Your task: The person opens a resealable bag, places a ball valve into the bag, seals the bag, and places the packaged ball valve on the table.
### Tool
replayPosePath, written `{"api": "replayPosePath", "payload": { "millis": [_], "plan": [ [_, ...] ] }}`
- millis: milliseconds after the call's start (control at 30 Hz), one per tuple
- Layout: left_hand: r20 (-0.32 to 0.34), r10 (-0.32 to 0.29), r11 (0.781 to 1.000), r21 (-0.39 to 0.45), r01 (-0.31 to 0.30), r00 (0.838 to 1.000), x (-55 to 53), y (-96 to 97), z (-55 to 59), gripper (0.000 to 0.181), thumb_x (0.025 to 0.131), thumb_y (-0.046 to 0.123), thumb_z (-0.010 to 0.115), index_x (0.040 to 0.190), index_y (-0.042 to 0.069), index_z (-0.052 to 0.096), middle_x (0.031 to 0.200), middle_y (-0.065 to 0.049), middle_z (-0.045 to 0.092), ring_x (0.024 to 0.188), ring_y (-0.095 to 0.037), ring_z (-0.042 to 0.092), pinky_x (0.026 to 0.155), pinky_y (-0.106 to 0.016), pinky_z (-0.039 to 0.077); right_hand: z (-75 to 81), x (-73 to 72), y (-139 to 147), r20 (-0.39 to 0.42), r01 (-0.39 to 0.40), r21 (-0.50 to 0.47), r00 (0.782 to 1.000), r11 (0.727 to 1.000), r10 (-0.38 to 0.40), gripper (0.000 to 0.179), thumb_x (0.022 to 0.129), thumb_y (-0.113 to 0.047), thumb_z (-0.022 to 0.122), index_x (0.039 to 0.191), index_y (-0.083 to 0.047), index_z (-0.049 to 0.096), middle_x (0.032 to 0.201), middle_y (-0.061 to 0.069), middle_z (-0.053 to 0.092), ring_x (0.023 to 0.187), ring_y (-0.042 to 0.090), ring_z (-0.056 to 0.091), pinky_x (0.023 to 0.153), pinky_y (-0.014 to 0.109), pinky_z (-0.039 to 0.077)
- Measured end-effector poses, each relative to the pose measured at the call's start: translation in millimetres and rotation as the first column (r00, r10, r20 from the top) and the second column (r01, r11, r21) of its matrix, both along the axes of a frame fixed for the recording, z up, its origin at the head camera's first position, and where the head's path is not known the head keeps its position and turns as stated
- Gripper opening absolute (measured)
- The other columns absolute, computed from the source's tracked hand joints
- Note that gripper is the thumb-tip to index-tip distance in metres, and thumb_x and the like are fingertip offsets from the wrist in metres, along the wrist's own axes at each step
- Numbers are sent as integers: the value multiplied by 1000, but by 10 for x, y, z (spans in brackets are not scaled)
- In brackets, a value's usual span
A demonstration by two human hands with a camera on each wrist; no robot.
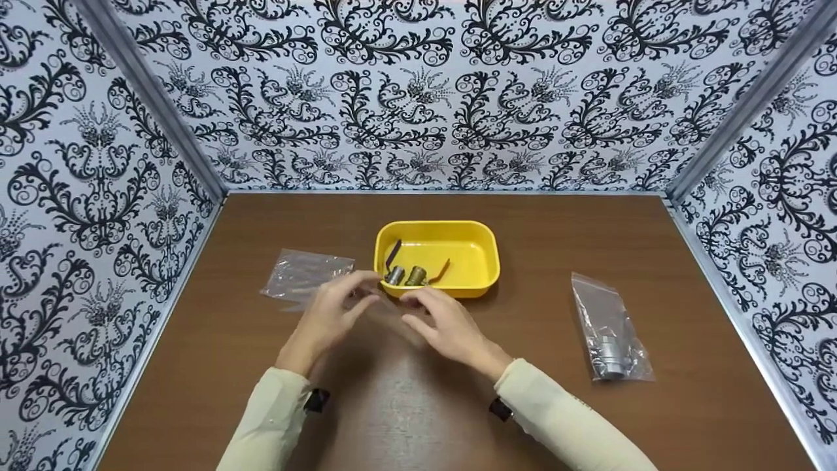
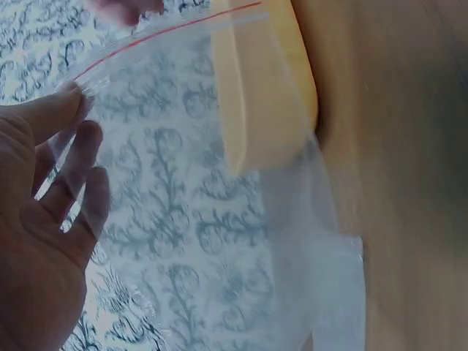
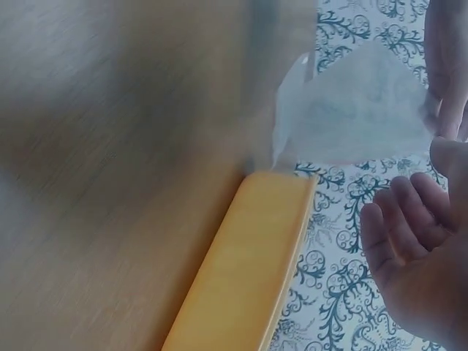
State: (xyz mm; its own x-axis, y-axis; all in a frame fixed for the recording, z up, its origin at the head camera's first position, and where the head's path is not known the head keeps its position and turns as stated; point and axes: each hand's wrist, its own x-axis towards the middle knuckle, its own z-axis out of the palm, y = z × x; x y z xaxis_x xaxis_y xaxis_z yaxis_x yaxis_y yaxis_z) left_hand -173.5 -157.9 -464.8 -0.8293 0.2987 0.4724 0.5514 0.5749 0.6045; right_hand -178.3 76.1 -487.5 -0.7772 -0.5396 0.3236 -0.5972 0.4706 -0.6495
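Observation:
A clear zip bag [image 2: 183, 183] with a red line along its top edge hangs, see-through, between the hands in front of the yellow tray [image 1: 484, 288]. My left hand [image 1: 337, 314] pinches one end of that edge between thumb and fingertips. Close by, my right hand [image 1: 451, 327] has its fingers loosely bent, a gap showing between thumb and forefinger. Inside the tray's near left part lie a silver ball valve [image 1: 395, 275] with a dark lever and a brass-coloured valve [image 1: 416, 276] with an orange-brown lever.
Flat on the brown table [image 1: 556, 242] to the left is another clear bag [image 1: 304, 271]. A zip bag [image 1: 598, 307] holding a grey metal fitting [image 1: 613, 358] lies to the right. Patterned panels [image 1: 418, 118] close off the back and sides.

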Motion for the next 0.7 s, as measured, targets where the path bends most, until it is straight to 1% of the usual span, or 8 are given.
{"api": "replayPosePath", "payload": {
  "millis": [100, 200, 267, 333, 467, 600, 700],
  "plan": [
    [41, -50, 999, 10, 50, 998, -4, 116, 12, 24, 89, 16, 70, 113, 16, 65, 90, 4, 73, 78, -6, 63, 70, -27, 54, -5, 9, -19, 67, 0, -122, 998, 992, 8, 22, 94, -23, 64, 113, -10, 66, 109, 1, 69, 97, 12, 64, 83, 29, 55],
    [68, -77, 997, -3, 78, 995, -22, 222, 32, 22, 91, 18, 67, 112, 18, 63, 85, 4, 72, 70, -5, 59, 65, -24, 51, -22, 8, -16, 143, 37, -253, 990, 967, 0, 15, 93, -20, 65, 104, -9, 69, 99, 2, 71, 86, 12, 65, 76, 26, 55],
    [80, -79, 997, -16, 80, 994, -37, 281, 47, 22, 92, 19, 66, 113, 18, 63, 85, 3, 72, 69, -5, 59, 64, -24, 50, -36, 2, -9, 182, 71, -306, 983, 949, -15, 12, 93, -19, 66, 100, -10, 69, 95, 3, 71, 81, 12, 64, 72, 24, 54],
    [91, -75, 997, -30, 78, 993, -47, 328, 63, 22, 92, 18, 66, 114, 16, 62, 87, 2, 72, 72, -6, 61, 66, -25, 52, -44, -4, -2, 215, 96, -326, 976, 940, -25, 11, 92, -17, 67, 100, -9, 68, 94, 3, 71, 77, 12, 62, 69, 23, 53],
    [99, -60, 997, -50, 65, 993, -50, 385, 77, 21, 91, 18, 67, 112, 13, 62, 87, 1, 73, 75, -7, 65, 70, -27, 54, -18, -3, 8, 243, 131, -306, 968, 943, -56, 9, 91, -11, 67, 98, -5, 68, 91, 8, 70, 75, 12, 60, 68, 21, 50],
    [87, -54, 997, -47, 58, 995, -45, 428, 113, 18, 90, 18, 68, 107, 14, 64, 84, 0, 74, 72, -7, 66, 66, -25, 54, 191, 72, 26, 266, 142, -302, 962, 942, -60, 8, 91, -4, 64, 96, 2, 66, 90, 14, 69, 74, 11, 59, 68, 19, 49],
    [76, -35, 998, -57, 39, 996, -47, 460, 161, 15, 90, 19, 69, 104, 15, 67, 83, 0, 75, 70, -6, 66, 64, -24, 53, 358, 128, 47, 293, 137, -311, 955, 940, -42, 10, 91, -2, 64, 97, 5, 66, 90, 16, 68, 73, 9, 57, 67, 17, 47]
  ]
}}
